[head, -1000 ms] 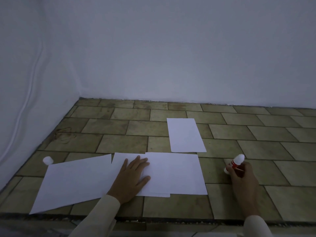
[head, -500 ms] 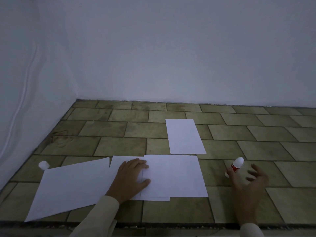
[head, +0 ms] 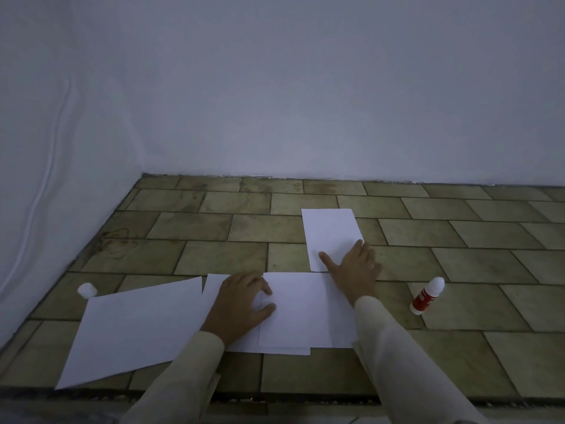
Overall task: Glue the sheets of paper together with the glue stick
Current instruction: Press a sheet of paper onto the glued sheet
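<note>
Overlapping white sheets (head: 293, 313) lie in front of me on the tiled surface. My left hand (head: 241, 304) rests flat on their left part. A smaller white sheet (head: 331, 232) lies just behind them, and my right hand (head: 351, 264) lies on its near right corner with fingers spread. The red and white glue stick (head: 427, 295) lies uncapped on the tiles to the right, apart from both hands. Its white cap (head: 87, 290) sits far left.
A large white sheet (head: 134, 332) lies at an angle to the left, near the front edge. White walls (head: 275, 102) close off the back and left of the tiled surface (head: 458, 246).
My right hand let go of the glue stick, which now lies on the tiles, and moved left and forward onto the small sheet. My left hand stayed on the overlapping sheets.
</note>
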